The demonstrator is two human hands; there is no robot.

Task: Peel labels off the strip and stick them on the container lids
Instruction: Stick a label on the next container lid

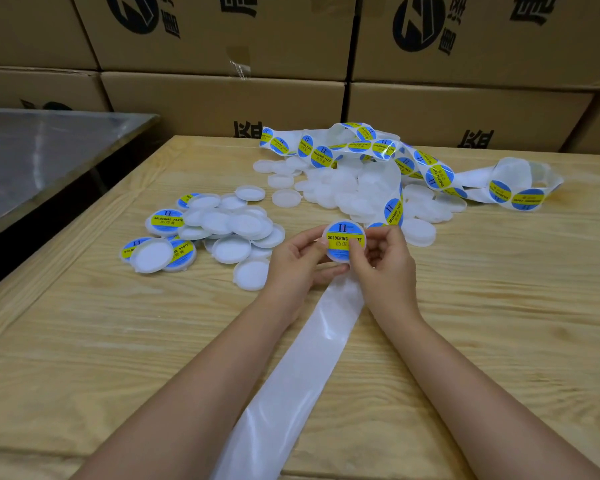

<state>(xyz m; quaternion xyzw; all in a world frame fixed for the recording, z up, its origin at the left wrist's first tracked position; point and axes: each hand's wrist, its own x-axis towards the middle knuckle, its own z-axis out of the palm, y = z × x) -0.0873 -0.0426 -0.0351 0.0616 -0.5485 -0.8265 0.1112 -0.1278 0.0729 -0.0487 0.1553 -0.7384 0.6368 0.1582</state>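
Centre frame: left hand (297, 261) and right hand (385, 261) are both pinching one lid (336, 259) by its rim, with the right thumb pressing on the label (342, 237). Likely risks: uneven pressure creasing the label or setting it off-centre, or the lid slipping from the pinch. The bare strip (291, 375) is trailing to bottom centre and could snag under the forearms, dragging the loaded coil (440, 176) at upper right.

Grainy matt wood table (482, 306), glossy backing strip (291, 375), translucent plastic lids (243, 225).
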